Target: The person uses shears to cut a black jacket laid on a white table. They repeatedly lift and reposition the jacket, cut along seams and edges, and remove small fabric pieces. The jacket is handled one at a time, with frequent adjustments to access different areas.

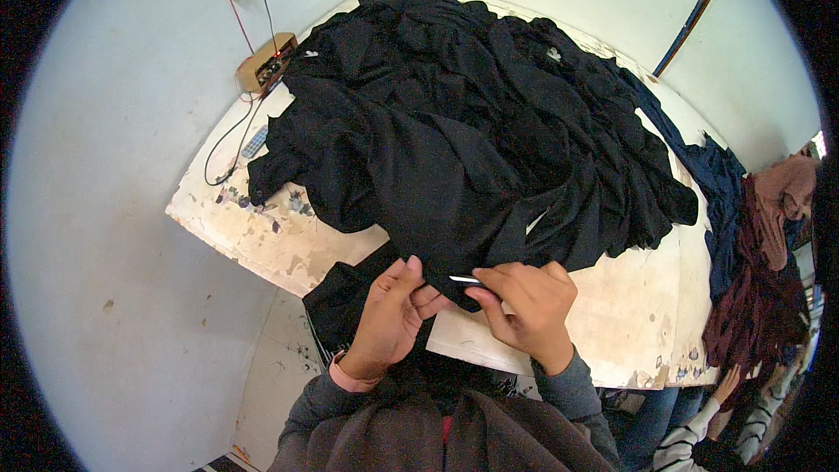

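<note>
A large heap of black cloth [437,140] covers most of the table, and one part hangs over its near edge. My left hand [389,310] pinches the near edge of this cloth between thumb and fingers. Just right of it, my right hand [529,301] is closed on a slim, pale, pointed tool [464,280]. Its tip points left toward my left hand, close against the cloth. Whether it is a small blade or snips I cannot make out, since my fingers cover the rest.
The worn white table [612,323] has peeling patches. At its far left sit a brown box with wires [267,63] and a remote control [255,142]. Dark blue cloth [715,179] and maroon cloth [752,315] hang at the right, near another person's striped sleeve [686,441]. Walls stand left and behind.
</note>
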`<state>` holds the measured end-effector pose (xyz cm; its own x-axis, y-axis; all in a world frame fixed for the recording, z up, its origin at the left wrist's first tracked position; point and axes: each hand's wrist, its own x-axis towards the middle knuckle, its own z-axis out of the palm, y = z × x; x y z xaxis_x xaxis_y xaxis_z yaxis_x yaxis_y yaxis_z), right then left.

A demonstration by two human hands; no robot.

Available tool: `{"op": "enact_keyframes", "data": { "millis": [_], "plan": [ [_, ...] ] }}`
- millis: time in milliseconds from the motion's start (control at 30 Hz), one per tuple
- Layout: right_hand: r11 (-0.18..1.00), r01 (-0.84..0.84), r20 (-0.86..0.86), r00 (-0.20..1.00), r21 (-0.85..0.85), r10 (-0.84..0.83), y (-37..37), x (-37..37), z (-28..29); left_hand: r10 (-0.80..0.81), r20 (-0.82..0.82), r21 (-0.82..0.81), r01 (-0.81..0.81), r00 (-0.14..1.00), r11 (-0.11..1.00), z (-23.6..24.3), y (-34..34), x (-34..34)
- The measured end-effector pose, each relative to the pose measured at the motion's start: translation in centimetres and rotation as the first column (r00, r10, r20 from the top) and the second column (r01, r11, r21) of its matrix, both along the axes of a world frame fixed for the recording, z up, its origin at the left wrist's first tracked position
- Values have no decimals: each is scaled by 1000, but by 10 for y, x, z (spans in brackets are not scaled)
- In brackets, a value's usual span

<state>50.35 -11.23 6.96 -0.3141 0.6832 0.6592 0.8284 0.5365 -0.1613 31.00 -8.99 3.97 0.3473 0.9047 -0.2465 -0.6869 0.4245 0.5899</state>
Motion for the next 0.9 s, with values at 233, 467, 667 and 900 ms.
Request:
{"op": "enact_keyframes", "data": {
  "millis": [233,467,667,900],
  "plan": [
    [991,-91,108,991,101,80,-5,12,-14,-17,253,39,8,967,999,-29,10,-28],
    [980,-137,118,986,145,120,-9,5,-21,51,238,-54,-40,970,998,-1,6,-10],
    [960,-137,80,989,245,121,-24,9,-26,48,337,-8,-48,940,999,-15,11,-20],
    [901,-216,371,926,376,67,-24,2,-32,-134,535,139,70,834,988,-32,16,-24]
  ]
}}
